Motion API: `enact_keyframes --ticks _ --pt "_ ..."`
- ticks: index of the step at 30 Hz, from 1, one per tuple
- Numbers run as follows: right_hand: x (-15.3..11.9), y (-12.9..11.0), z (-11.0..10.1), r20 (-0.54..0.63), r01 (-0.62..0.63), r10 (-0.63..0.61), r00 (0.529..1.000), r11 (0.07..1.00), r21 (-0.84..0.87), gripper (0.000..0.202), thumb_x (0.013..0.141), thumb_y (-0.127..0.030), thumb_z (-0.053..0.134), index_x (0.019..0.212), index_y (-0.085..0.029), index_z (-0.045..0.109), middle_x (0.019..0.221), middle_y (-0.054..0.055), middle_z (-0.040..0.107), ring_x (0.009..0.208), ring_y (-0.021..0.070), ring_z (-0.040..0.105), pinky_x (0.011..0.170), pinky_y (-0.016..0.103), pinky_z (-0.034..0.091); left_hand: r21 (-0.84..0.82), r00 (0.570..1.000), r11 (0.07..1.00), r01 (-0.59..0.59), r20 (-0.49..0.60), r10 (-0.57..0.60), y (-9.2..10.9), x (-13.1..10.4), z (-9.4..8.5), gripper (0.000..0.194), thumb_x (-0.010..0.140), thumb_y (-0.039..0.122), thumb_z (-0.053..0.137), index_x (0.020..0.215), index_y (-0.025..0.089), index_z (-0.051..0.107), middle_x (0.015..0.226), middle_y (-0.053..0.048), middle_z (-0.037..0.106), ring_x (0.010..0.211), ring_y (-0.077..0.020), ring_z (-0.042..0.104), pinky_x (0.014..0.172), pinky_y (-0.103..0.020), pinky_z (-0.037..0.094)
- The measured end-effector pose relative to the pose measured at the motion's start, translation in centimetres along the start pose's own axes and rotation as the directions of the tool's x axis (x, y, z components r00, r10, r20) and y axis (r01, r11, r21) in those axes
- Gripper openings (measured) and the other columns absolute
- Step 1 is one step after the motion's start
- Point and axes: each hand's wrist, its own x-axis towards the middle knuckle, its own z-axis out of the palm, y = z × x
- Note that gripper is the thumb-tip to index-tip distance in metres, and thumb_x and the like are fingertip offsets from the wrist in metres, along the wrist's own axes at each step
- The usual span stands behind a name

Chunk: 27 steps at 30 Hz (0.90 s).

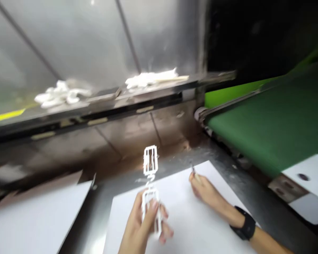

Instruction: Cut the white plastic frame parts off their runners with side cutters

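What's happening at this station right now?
The left hand holds a white plastic-looking part, two slotted frames joined by a narrow link, upright above a white sheet. The right hand, with a black band on its wrist, grips a slim tool over the sheet's far edge; blur hides what kind. White gloves or cloths lie on the ledge behind, and a green conveyor belt runs at the right.

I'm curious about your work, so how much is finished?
The linked white frames are already picked up, in the left hand. The right hand holds a blurry, thin tool over the white sheet. Nothing clearly looks finished. Both things have yet to be put down; beyond that, I can't tell.
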Motion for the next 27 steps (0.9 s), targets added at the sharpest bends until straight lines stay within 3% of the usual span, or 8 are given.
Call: enact_keyframes --ticks 2,4,7,10,14,17,23,27 --pt "-0.2 0.6 -0.6 0.022 -0.058 0.057 0.998 0.997 0.053 0.057 0.111 -0.072 0.037 0.078 -0.027 0.036 0.060 -0.004 0.038 0.052 0.0163 0.037 0.050 0.027 0.030 -0.122 0.994 0.992 -0.026 0.104 0.039 -0.1 0.6 0.3 0.039 0.106 0.051 0.071 0.120 0.026 0.045 0.102 -0.002 0.071 0.066 -0.0187 0.074 0.061 -0.028 0.055" --pt "-0.4 0.8 -1.2 0.037 -0.105 0.102 0.994 0.991 0.088 0.058 0.107 -0.076 0.055 0.081 -0.027 0.035 0.062 -0.005 0.039 0.052 0.0157 0.036 0.049 0.027 0.028 -0.239 0.988 0.971 -0.002 0.152 0.039 -0.3 1.4 0.2 0.030 0.111 0.043 0.066 0.124 0.026 0.045 0.108 -0.004 0.071 0.070 -0.0150 0.072 0.066 -0.026 0.054" --pt "-0.9 0.2 -2.1 0.051 -0.154 0.149 0.987 0.981 0.118 0.062 0.101 -0.064 0.078 0.084 -0.026 0.032 0.065 -0.006 0.041 0.056 0.0155 0.036 0.050 0.025 0.029 -0.412 0.983 0.909 0.055 0.183 0.023 -1.1 2.4 -0.2 0.020 0.116 0.041 0.057 0.123 0.023 0.050 0.099 -0.003 0.069 0.071 -0.0104 0.065 0.069 -0.022 0.050" --pt "-1.6 -0.7 -2.7 0.059 -0.176 0.170 0.984 0.975 0.138 0.051 0.100 -0.048 0.085 0.088 -0.024 0.042 0.071 -0.004 0.046 0.064 0.0173 0.044 0.057 0.025 0.035 -0.550 0.971 0.819 0.162 0.236 -0.033 -2.0 2.6 -0.6 0.040 0.119 0.053 0.040 0.131 0.021 0.060 0.097 -0.005 0.066 0.073 -0.0131 0.064 0.070 -0.025 0.051" --pt "-2.3 -1.5 -2.6 0.109 -0.190 0.172 0.979 0.963 0.190 0.023 0.104 -0.037 0.078 0.109 -0.023 0.060 0.096 0.003 0.064 0.079 0.0211 0.055 0.069 0.028 0.045 -0.622 0.959 0.743 0.246 0.268 -0.093 -2.8 2.6 -0.9 0.054 0.119 0.056 0.034 0.146 0.022 0.066 0.109 -0.011 0.069 0.088 -0.0183 0.069 0.080 -0.029 0.054" --pt "-2.6 -1.9 -2.5 0.158 -0.185 0.157 0.975 0.965 0.186 0.009 0.101 -0.022 0.067 0.105 -0.024 0.060 0.092 0.003 0.060 0.075 0.0212 0.049 0.066 0.031 0.040 -0.655 0.943 0.691 0.306 0.307 -0.127 -2.9 2.6 -1.0 0.054 0.119 0.056 0.036 0.152 0.026 0.067 0.118 -0.012 0.069 0.097 -0.0202 0.069 0.085 -0.031 0.055" --pt "-3.1 -2.8 -2.9 0.184 -0.197 0.150 0.971 0.943 0.268 0.011 0.093 -0.015 0.059 0.090 -0.024 0.056 0.076 0.000 0.047 0.069 0.0227 0.040 0.062 0.036 0.032 -0.701 0.935 0.623 0.347 0.314 -0.167 -3.3 2.9 -1.0 0.058 0.118 0.058 0.035 0.151 0.025 0.068 0.119 -0.013 0.068 0.099 -0.0211 0.067 0.087 -0.032 0.055" --pt "-3.2 -3.0 -3.1 0.207 -0.200 0.159 0.965 0.960 0.196 0.011 0.094 -0.014 0.058 0.089 -0.024 0.059 0.076 0.001 0.049 0.069 0.0229 0.042 0.062 0.037 0.032 -0.702 0.923 0.604 0.378 0.334 -0.191 -3.4 2.9 -0.8 0.054 0.119 0.055 0.036 0.149 0.024 0.069 0.117 -0.012 0.069 0.098 -0.0205 0.068 0.087 -0.032 0.054"
